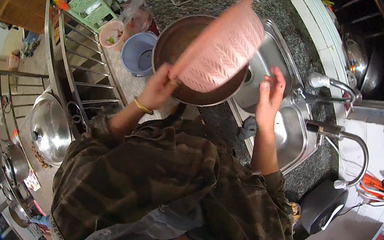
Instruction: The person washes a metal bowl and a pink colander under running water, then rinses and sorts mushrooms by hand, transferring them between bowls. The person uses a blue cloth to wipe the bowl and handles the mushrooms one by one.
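Note:
My left hand point(159, 88) grips the rim of a pink plastic basin point(223, 49) with a leaf pattern in relief. The basin is tilted on its side, its patterned outer wall towards the sink. Below it is a wide brown metal pan point(175, 37), partly hidden by the basin. My right hand point(271, 95) is raised over the double stainless-steel sink point(290, 136), fingers apart and holding nothing. A small gap separates it from the basin. What the basin contains, if anything, is hidden from me.
A blue bucket point(138, 54) and a small pink bin point(112, 35) stand on the floor at left, beside a metal railing point(86, 69). Two faucets point(334, 91) reach over the sink from the right. A dark grey appliance point(321, 202) sits on the granite counter point(297, 38).

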The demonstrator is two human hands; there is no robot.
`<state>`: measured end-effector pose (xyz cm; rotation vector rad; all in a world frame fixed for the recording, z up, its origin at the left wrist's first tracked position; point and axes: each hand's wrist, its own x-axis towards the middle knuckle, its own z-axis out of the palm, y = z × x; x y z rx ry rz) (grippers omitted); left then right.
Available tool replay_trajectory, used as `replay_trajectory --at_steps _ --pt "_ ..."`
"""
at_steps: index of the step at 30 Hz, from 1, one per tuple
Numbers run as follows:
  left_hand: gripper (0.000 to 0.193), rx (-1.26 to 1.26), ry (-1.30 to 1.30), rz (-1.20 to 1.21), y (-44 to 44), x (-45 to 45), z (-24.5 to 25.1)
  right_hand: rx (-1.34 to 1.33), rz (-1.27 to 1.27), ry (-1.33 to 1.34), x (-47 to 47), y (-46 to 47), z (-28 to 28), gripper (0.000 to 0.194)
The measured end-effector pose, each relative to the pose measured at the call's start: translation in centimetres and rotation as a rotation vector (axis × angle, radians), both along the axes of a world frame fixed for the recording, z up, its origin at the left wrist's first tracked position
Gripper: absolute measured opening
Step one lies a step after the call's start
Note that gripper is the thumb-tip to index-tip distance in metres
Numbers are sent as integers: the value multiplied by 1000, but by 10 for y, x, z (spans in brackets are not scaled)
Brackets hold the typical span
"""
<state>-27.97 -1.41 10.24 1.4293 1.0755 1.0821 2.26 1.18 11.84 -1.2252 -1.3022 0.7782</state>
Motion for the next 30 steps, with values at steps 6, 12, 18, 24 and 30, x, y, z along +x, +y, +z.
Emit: replay_trajectory --at_steps 6,12,18,24,30 --pt "20 344 98 -47 -2 15 -52 32 27 -47 -37 43 29 55" --pt "23 264 78 -355 15 20 -61 -128 -7 -48 -52 36 53 37" --pt "28 394 152 -462 43 32 -62 -144 -101 -243 -71 24 64 29" --pt "44 122 340 327 119 0 -100 90 -158 -283 -75 11 45 30" --pt "40 -1 551 255 203 -1 -108 306 -124 -473 -66 1 23 33"
